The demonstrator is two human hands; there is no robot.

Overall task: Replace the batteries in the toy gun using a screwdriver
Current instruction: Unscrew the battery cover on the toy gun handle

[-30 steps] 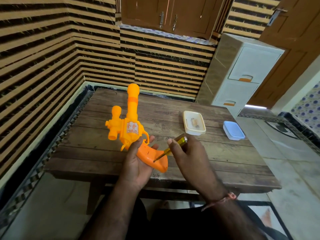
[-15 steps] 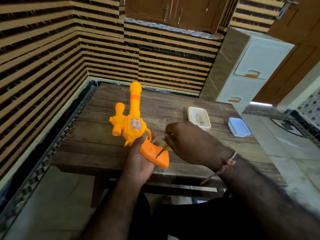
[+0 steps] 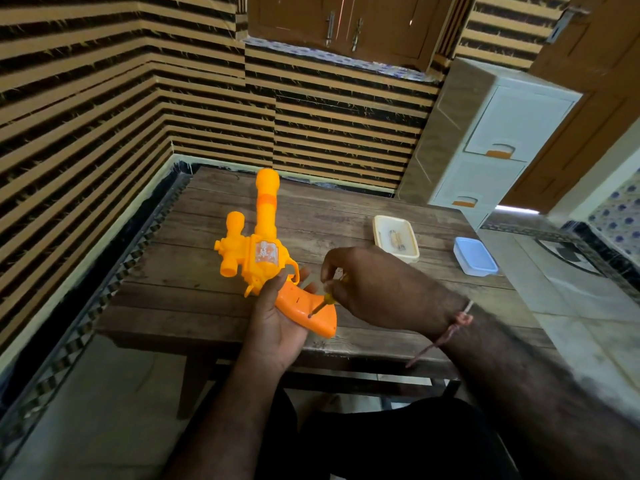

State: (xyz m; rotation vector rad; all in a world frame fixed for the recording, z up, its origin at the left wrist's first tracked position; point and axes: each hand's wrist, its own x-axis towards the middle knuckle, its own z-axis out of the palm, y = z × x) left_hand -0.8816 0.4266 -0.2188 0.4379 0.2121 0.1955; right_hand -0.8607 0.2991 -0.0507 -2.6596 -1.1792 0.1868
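An orange and yellow toy gun (image 3: 263, 251) lies over the near part of the wooden table (image 3: 346, 209), barrel pointing away from me. My left hand (image 3: 277, 323) grips it from below at the orange handle (image 3: 308, 306). My right hand (image 3: 377, 289) is closed around a small yellow-handled screwdriver (image 3: 325, 301), most of which is hidden by the fingers. The metal tip rests on the side of the handle, near its butt end.
A cream open box (image 3: 396, 239) with small items inside sits on the table to the right. A pale blue lidded box (image 3: 475, 256) stands at the right edge. A white drawer unit (image 3: 485, 150) is behind, and striped walls close in at left and back.
My right hand rolled over the screwdriver, from holding it slanted with the handle showing to covering it from above. The tip stayed on the gun's handle. The left hand kept its grip.
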